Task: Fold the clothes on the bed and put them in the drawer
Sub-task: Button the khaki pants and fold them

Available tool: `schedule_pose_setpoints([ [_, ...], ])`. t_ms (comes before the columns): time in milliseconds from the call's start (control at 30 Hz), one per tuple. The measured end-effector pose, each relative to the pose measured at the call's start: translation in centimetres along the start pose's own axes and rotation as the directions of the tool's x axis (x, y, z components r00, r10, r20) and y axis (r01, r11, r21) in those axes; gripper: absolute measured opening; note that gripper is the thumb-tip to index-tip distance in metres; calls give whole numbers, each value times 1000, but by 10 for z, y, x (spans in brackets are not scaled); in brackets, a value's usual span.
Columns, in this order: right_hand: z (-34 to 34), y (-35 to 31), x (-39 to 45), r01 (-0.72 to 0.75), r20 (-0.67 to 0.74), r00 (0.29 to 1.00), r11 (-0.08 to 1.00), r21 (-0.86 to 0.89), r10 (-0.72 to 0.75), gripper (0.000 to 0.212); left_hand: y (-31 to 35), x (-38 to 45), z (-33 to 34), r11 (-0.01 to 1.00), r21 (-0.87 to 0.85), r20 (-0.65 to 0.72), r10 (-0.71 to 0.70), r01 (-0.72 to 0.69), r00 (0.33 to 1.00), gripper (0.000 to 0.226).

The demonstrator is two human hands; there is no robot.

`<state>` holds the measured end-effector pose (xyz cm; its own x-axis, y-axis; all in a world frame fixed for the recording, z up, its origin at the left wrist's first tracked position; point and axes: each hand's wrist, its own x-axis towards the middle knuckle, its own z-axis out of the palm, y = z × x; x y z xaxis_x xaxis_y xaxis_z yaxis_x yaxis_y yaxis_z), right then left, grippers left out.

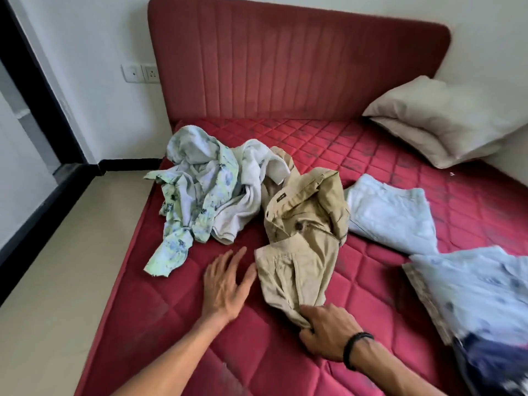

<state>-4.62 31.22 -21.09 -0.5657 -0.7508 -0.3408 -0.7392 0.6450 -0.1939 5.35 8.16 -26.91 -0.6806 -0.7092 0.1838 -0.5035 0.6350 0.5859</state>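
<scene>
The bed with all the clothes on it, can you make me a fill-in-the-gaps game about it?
1. The right hand grips the ____ trousers.
2. The left hand lies open on the ____ mattress.
3. The pillow lies near the headboard, in the ____ corner of the bed.
4. The right wrist wears a ____ band.

Missing words: beige; red; right; black

Khaki trousers crumpled mid red mattress; right hand grips their near hem, left hand flat, fingers straight, just left of trousers; floral shirt and white cloth left of trousers, folded pale-blue garment right, pillow far right
</scene>
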Motion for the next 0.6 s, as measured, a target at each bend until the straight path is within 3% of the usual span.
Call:
schedule_pose_setpoints([
  [33,0,-2,-17,6,49,999,1000,6,-6,31,14,-16,-8,990,-131,33,-47,51,998,76],
  [100,-4,-5,-51,31,152,988,999,-10,-29,21,42,-45,-26,879,-423,277,-106,220,955,73],
  [167,-18,-5,-82,31,233,972,999,-41,-21,19,72,-71,-38,761,-557,514,1,333,858,79],
  [200,-26,-5,-91,6,240,971,999,-37,3,27,84,-77,-40,769,-556,562,68,316,824,85],
  [267,-48,-4,-110,-80,105,992,992,96,70,69,115,-92,-47,782,-575,577,179,240,797,84],
  [333,-71,0,-124,-104,-41,991,930,354,127,106,156,-97,-65,716,-653,554,230,247,800,74],
  [433,-105,0,-148,115,-283,957,818,563,60,148,220,-98,-100,584,-775,476,289,241,830,68],
  [467,-119,1,-159,242,-425,905,784,572,31,141,241,-96,-116,580,-789,458,332,205,824,61],
  [533,-151,3,-171,435,-654,756,756,489,-11,102,274,-87,-150,586,-803,421,426,111,800,30],
  [600,-190,3,-179,473,-787,617,814,338,-31,82,301,-78,-193,647,-755,301,486,-106,821,9],
])
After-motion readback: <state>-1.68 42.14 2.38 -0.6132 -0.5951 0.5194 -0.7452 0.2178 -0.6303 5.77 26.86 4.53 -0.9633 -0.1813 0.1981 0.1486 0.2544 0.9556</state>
